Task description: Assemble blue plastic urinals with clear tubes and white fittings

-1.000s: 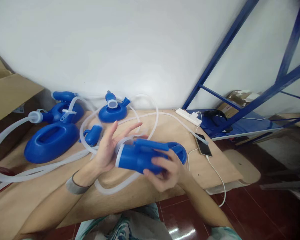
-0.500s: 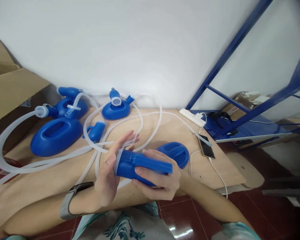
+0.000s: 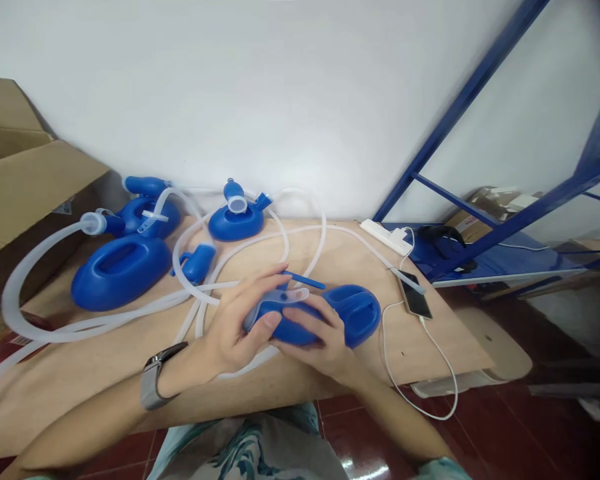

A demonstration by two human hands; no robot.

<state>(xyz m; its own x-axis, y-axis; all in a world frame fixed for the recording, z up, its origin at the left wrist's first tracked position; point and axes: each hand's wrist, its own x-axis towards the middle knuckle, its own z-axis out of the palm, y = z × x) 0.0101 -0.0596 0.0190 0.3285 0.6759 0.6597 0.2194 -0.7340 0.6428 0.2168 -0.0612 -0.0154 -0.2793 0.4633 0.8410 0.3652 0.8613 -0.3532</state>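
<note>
Both hands are on a blue plastic cup with a handle, held sideways over the table. My left hand, wearing a wristwatch, wraps round its wide end, covering much of the translucent cap there. A clear strap with a rounded tab runs along the cup's upper side. My right hand grips the body from the near right. The cup's handle points away from me. Just behind my right hand is a blue bottle with a recessed grip, partly hidden.
Blue bottles and another handled cup stand at the left, among looping clear hoses. A cardboard box is at far left. A phone, a power strip and a blue metal rack are to the right.
The cup has turned so its handle now points away from me. My left palm, flat against the cap before, now closes round that end. My right hand has shifted its grip along the body.
</note>
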